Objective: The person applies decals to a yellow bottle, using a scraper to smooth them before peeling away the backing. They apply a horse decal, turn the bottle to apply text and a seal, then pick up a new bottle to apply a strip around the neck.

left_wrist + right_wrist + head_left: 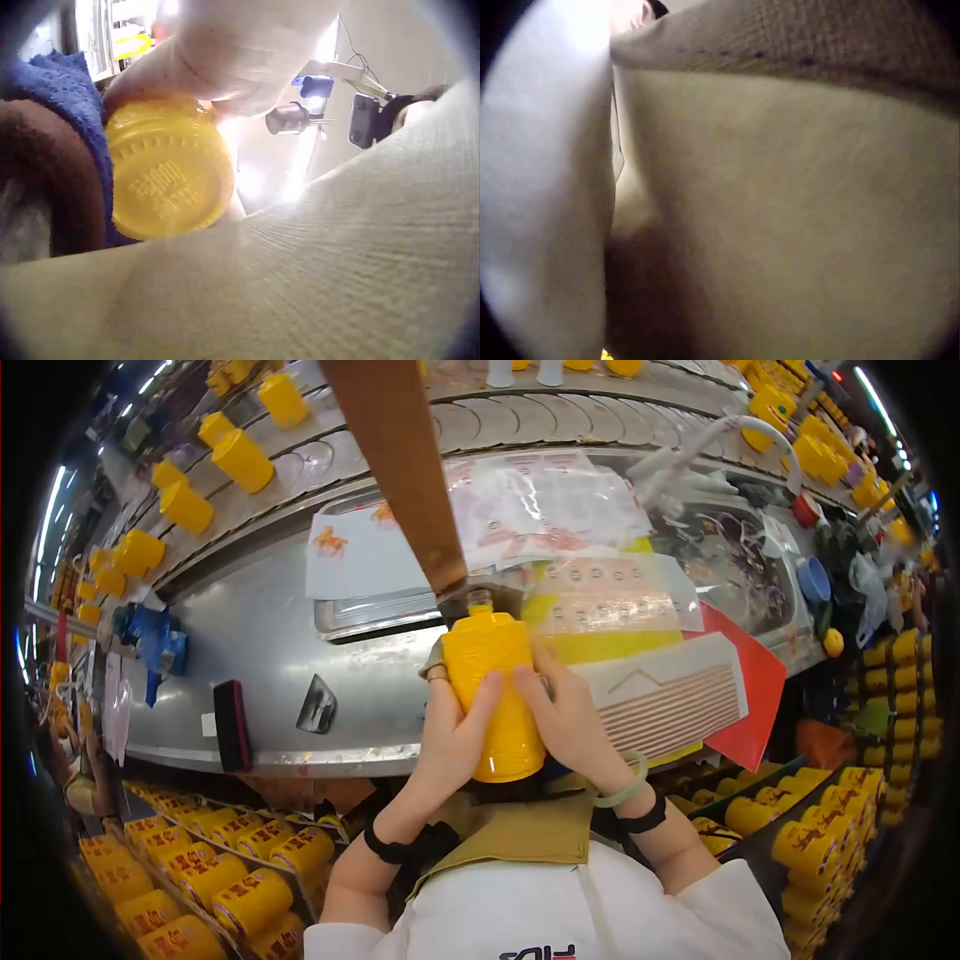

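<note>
A yellow bottle [490, 695] with a narrow uncapped neck lies between both hands at the bench's front edge, its neck pointing away from the body. My left hand [455, 725] grips its left side, thumb along the front face. From the right, my right hand [570, 715] holds the opposite side, its thumb also on the front. Embossed marks show on the round yellow base [171, 187] in the left wrist view, beside a blue cloth [71, 105]. The right wrist view is filled by the apron [795, 210] and white fabric [544, 187]; that hand is hidden there.
A brown post [395, 460] rises just beyond the bottle's neck. Sheets of stickers [610, 595] and a red sheet [755, 690] lie on the right; a metal tray [345, 622] and dark phone-like object [232, 725] lie left. A conveyor [540, 425] runs behind; crated yellow cans [250, 900] stand below.
</note>
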Demonstrator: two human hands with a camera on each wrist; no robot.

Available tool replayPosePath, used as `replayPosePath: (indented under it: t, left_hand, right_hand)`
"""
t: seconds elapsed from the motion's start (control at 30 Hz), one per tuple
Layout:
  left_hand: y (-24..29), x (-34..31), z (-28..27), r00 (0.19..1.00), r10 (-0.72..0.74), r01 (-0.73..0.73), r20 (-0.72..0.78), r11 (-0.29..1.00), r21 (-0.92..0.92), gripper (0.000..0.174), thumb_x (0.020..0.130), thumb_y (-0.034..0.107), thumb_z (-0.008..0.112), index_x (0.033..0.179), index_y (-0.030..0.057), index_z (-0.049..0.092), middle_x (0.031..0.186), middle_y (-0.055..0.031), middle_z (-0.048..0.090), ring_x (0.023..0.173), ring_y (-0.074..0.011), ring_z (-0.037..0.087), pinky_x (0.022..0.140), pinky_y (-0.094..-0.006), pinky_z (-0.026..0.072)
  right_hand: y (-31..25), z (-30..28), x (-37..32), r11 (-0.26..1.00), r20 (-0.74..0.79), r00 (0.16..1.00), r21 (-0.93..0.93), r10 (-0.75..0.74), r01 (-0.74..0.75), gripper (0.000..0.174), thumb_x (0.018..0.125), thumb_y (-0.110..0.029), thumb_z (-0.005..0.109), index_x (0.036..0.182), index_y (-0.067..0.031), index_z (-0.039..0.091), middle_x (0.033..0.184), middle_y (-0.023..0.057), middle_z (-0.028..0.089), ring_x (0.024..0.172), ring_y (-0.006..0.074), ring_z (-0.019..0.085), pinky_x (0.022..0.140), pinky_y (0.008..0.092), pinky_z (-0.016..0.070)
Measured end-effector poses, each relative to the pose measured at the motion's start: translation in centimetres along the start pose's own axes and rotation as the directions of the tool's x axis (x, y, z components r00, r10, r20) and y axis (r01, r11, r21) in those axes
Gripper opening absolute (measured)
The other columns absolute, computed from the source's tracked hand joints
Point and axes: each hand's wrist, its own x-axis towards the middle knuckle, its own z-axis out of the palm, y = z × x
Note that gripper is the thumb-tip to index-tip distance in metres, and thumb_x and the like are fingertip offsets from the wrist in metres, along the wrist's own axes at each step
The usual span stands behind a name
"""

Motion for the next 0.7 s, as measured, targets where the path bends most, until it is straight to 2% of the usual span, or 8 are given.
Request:
replayPosePath:
  t: [0.1, 0.2, 0.23, 0.33, 0.47, 0.5, 0.57, 0.7]
  left_hand:
    - [0.7, -0.6, 0.2, 0.996, 0.093, -0.092, 0.000, 0.982, 0.162, 0.047, 0.099, 0.013, 0.071, 0.132, -0.0060, 0.044, 0.125, -0.0184, 0.061, 0.110, -0.0233, 0.066, 0.092, -0.0358, 0.0544]
    - [1.0, -0.9, 0.3, 0.986, 0.158, -0.167, 0.057, 0.875, 0.454, 0.051, 0.094, 0.013, 0.077, 0.130, -0.0062, 0.046, 0.123, -0.0191, 0.059, 0.110, -0.0262, 0.064, 0.093, -0.0390, 0.0528]
    - [0.3, -1.0, 0.1, 0.989, 0.143, -0.144, 0.037, 0.883, 0.447, 0.054, 0.090, 0.012, 0.080, 0.130, -0.0060, 0.047, 0.121, -0.0191, 0.058, 0.110, -0.0276, 0.063, 0.095, -0.0405, 0.0510]
    - [-0.5, -1.0, 0.0, 0.975, 0.212, -0.218, 0.067, 0.849, 0.481, 0.056, 0.094, 0.008, 0.076, 0.137, -0.0056, 0.041, 0.123, -0.0170, 0.065, 0.106, -0.0221, 0.067, 0.091, -0.0341, 0.0557]
    - [-1.8, -1.2, -0.3, 0.976, 0.217, -0.188, 0.014, 0.811, 0.554, 0.058, 0.095, 0.007, 0.074, 0.140, -0.0048, 0.040, 0.123, -0.0160, 0.064, 0.106, -0.0215, 0.067, 0.091, -0.0342, 0.0553]
    - [-1.3, -1.3, 0.5, 0.985, 0.172, -0.155, -0.013, 0.915, 0.373, 0.057, 0.096, 0.006, 0.073, 0.141, -0.0042, 0.040, 0.123, -0.0158, 0.064, 0.106, -0.0209, 0.066, 0.091, -0.0336, 0.0553]
    - [-0.8, -1.3, 1.0, 0.985, 0.169, -0.152, -0.014, 0.917, 0.368, 0.057, 0.096, 0.006, 0.073, 0.142, -0.0038, 0.040, 0.123, -0.0157, 0.063, 0.106, -0.0208, 0.066, 0.092, -0.0335, 0.0553]
    - [-0.4, -1.4, 1.1, 0.992, 0.120, -0.092, -0.050, 0.921, 0.379, 0.053, 0.093, 0.007, 0.075, 0.133, -0.0037, 0.042, 0.124, -0.0169, 0.058, 0.109, -0.0230, 0.063, 0.095, -0.0356, 0.0525]
  right_hand:
    - [0.8, -0.1, 0.0, 0.971, -0.086, 0.968, -0.065, -0.237, 0.232, 0.046, 0.103, -0.026, 0.064, 0.139, 0.0025, 0.058, 0.116, 0.0266, 0.069, 0.106, 0.0408, 0.067, 0.091, 0.0414, 0.0525]
    - [-0.3, -2.7, -1.2, 0.967, -0.032, 0.984, -0.192, -0.173, 0.164, 0.037, 0.099, -0.024, 0.068, 0.125, 0.0023, 0.065, 0.104, 0.0223, 0.070, 0.093, 0.0377, 0.067, 0.082, 0.0416, 0.0523]
    - [0.8, -3.7, -1.4, 0.949, -0.020, 0.986, -0.277, -0.163, 0.151, 0.026, 0.094, -0.019, 0.073, 0.110, 0.0018, 0.070, 0.099, 0.0180, 0.070, 0.090, 0.0312, 0.067, 0.082, 0.0370, 0.0512]
    - [2.2, -8.1, -1.3, 0.884, -0.067, 0.996, -0.468, -0.059, 0.021, 0.022, 0.093, -0.019, 0.075, 0.093, 0.0020, 0.069, 0.090, 0.0172, 0.068, 0.083, 0.0324, 0.065, 0.077, 0.0385, 0.0511]
    - [2.8, -12.9, -1.6, 0.820, -0.198, 0.969, -0.572, -0.151, 0.011, 0.022, 0.093, -0.019, 0.074, 0.091, 0.0014, 0.067, 0.089, 0.0184, 0.066, 0.080, 0.0371, 0.064, 0.072, 0.0452, 0.0504]
    - [2.5, -13.4, -1.8, 0.814, -0.215, 0.966, -0.582, -0.147, -0.006, 0.021, 0.092, -0.019, 0.074, 0.091, 0.0011, 0.067, 0.088, 0.0183, 0.065, 0.080, 0.0370, 0.064, 0.074, 0.0453, 0.0503]
    - [2.6, -14.0, -2.2, 0.805, -0.239, 0.960, -0.592, -0.143, -0.028, 0.020, 0.092, -0.018, 0.074, 0.091, 0.0008, 0.068, 0.087, 0.0182, 0.065, 0.080, 0.0368, 0.063, 0.075, 0.0455, 0.0501]
    - [3.0, -13.7, -2.2, 0.816, -0.145, 0.985, -0.578, -0.091, -0.009, 0.020, 0.091, -0.020, 0.076, 0.094, -0.0017, 0.068, 0.090, 0.0163, 0.062, 0.087, 0.0349, 0.062, 0.079, 0.0436, 0.0500]
